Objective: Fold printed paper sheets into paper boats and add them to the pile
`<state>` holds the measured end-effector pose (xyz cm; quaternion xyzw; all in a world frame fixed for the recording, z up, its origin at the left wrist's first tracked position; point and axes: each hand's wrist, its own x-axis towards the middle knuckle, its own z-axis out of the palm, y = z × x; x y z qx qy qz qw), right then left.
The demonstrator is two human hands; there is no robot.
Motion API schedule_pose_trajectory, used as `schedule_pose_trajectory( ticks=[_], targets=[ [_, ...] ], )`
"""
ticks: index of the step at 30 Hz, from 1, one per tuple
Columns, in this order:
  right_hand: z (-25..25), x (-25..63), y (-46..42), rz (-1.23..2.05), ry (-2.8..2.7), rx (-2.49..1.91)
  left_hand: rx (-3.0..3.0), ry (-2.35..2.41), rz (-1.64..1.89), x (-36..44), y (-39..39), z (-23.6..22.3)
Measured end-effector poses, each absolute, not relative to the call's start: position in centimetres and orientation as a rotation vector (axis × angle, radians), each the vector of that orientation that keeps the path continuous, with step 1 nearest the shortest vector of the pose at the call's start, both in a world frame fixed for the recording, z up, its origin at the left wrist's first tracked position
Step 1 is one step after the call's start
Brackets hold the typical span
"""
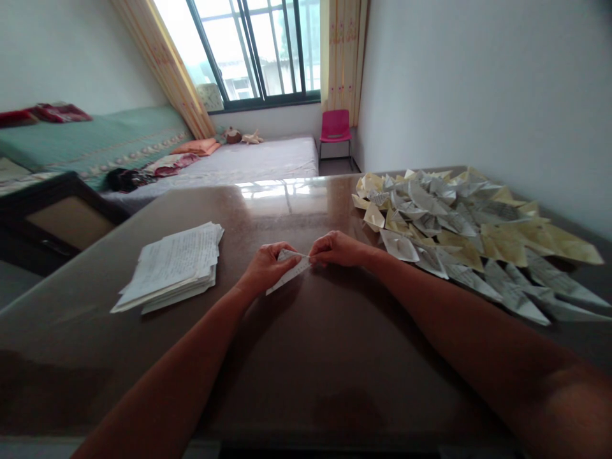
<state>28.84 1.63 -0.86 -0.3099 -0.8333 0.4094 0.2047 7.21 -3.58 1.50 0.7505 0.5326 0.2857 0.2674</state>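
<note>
A small folded sheet of paper (288, 275) is held just above the middle of the table, white with writing on it. My left hand (271, 262) pinches its left part, thumb on the near face. At its right corner, the fingertips of my right hand (335, 248) are closed on the paper's edge. The two hands are close together, and the fingers hide part of the folds. Left of my left hand lies a stack of written paper sheets (174, 264). To the right, many folded paper boats (430, 210), white and yellowish, are heaped beyond my right forearm.
The brown glossy table (287, 370) reflects the window. Behind it stand a bed (268, 156) with pillows and soft toys, and a pink chair (335, 126). A dark cabinet (62, 217) is at the left, a white wall (478, 89) at the right.
</note>
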Motion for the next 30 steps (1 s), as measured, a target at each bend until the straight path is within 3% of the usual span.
schedule_pose_trajectory(
  ticks=[13, 19, 23, 30],
  targets=[
    [0.3, 27.5, 0.0, 0.694, -2.437, -0.972, 2.109, 1.406, 0.716, 6.6, -3.0, 0.6],
    [0.5, 28.1, 1.0, 0.582, -2.286, -1.291, 2.075, 1.557, 0.963, 6.1, -2.3, 0.1],
    [0.2, 28.1, 1.1, 0.732, -1.983, -1.381, 1.824, 1.642, 0.952, 5.9, -2.4, 0.2],
    [-1.1, 27.7, 1.0, 1.243, -1.766, -1.281, 1.182, 1.202, 0.916, 7.5, -3.2, 0.3]
  ],
)
